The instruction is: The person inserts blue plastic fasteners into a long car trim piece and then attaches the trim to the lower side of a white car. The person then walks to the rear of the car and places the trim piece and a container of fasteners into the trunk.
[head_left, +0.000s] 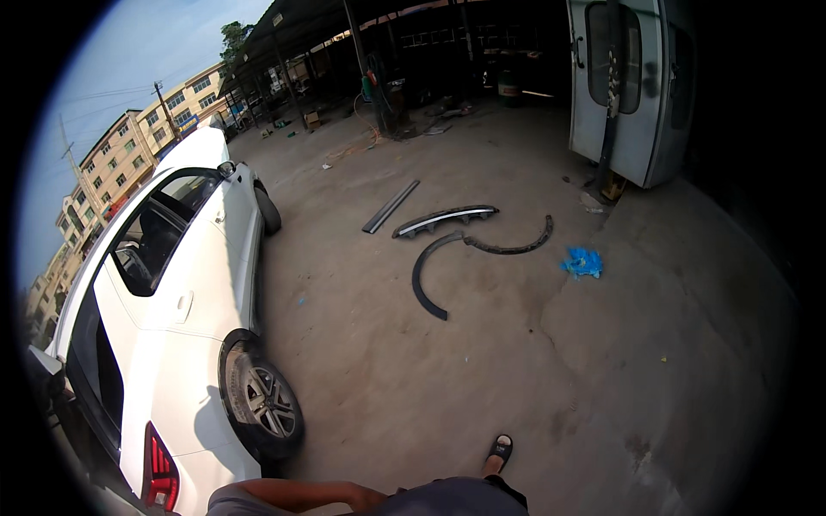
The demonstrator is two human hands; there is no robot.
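My left forearm crosses the lower edge in front of my grey clothing, and the part of my left hand (368, 499) that shows lies against my body. Its fingers are hidden, so whether it holds anything does not show. My right hand is outside the picture. Close by on the left stands a white car (172, 344), its rear wheel (268, 402) nearest to my arm. Farther ahead on the ground lie black car trim pieces: a curved wheel-arch strip (422, 277), another curved strip (512, 249), a longer piece with a silver band (443, 220) and straight strips (391, 206).
Crumpled blue plastic (583, 262) lies right of the trim. A pale metal cabin with a window (594, 95) stands at the far right beside a post. Under the dark shed roof, a hose and a cord hang near a pillar (376, 95). My sandalled foot (499, 449) shows below.
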